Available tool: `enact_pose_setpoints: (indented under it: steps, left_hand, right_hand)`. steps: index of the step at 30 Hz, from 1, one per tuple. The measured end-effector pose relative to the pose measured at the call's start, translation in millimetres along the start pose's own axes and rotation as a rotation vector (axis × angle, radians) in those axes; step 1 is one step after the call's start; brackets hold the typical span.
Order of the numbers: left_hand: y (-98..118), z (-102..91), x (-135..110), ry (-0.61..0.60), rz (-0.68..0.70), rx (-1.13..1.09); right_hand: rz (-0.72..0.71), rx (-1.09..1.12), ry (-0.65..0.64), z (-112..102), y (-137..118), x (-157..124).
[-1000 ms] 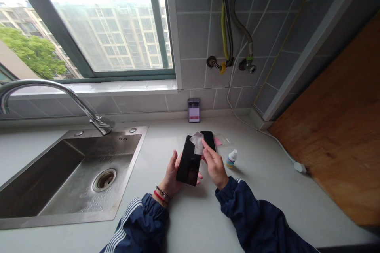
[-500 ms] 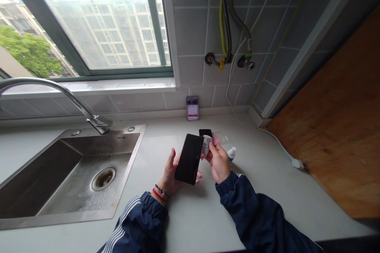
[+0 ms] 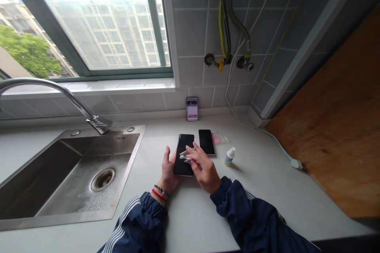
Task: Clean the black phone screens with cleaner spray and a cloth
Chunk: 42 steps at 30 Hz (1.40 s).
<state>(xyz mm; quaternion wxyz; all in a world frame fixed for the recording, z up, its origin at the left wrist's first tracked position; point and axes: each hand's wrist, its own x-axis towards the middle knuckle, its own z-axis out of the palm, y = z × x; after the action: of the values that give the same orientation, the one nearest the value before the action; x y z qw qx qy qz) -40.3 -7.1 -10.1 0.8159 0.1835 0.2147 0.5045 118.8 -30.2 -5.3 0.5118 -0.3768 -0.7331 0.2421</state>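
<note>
A black phone (image 3: 181, 147) lies flat on the white counter (image 3: 267, 189), screen up. My left hand (image 3: 168, 170) rests against its left edge, thumb and fingers around the phone. My right hand (image 3: 202, 168) presses a small grey-white cloth (image 3: 185, 154) onto the screen with its fingertips pinched on it. A second black phone (image 3: 206, 141) lies just to the right. A small white dropper bottle (image 3: 229, 156) stands further right.
A steel sink (image 3: 74, 174) with a curved tap (image 3: 59, 95) fills the left. A small purple box (image 3: 192, 108) stands against the tiled wall. A clear packet with a pink tab (image 3: 218, 139) lies behind the phones. A white cable (image 3: 267, 132) runs toward a wooden board (image 3: 341, 126).
The phone, held tilted up in my left hand, now lies flat on the counter. My right hand has brought the cloth from beside the phone down onto its screen.
</note>
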Motion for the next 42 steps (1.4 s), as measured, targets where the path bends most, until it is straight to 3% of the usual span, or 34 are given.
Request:
enact_pose_setpoints:
  steps: [3,8,17,25,31,34,37,42]
  left_hand:
    - [0.9,-0.2,2.0,0.053,0.087,-0.026]
    - [2.3,-2.1,2.1,0.017,0.097,-0.052]
    - [4.4,5.3,2.3,0.014,0.105,-0.079]
    - [5.0,3.4,3.0,0.04,0.122,-0.085]
    - [4.0,-0.6,3.5,-0.013,0.089,-0.088]
    - [2.5,-0.3,2.7,0.023,0.067,-0.06]
    - [0.4,1.8,1.0,0.069,0.043,-0.023]
    - [-2.1,3.0,-1.5,0.02,-0.008,0.028]
  right_hand:
    - [-0.129,-0.177,-0.176,5.0,-1.0,-5.6]
    - [-0.153,-0.289,-0.304,6.8,1.4,-8.5]
    - [-0.179,-0.304,-0.067,7.7,5.5,-6.1]
    - [-0.203,-0.453,-0.118,6.7,3.6,-6.4]
    - [-0.181,-0.495,-0.26,6.5,1.7,-6.4]
    - [-0.135,-0.527,-0.313,6.0,-0.9,-5.8]
    - [-0.076,-0.573,-0.298,5.3,-0.1,-5.1]
    - [-0.031,-0.594,-0.24,2.3,8.7,-3.6]
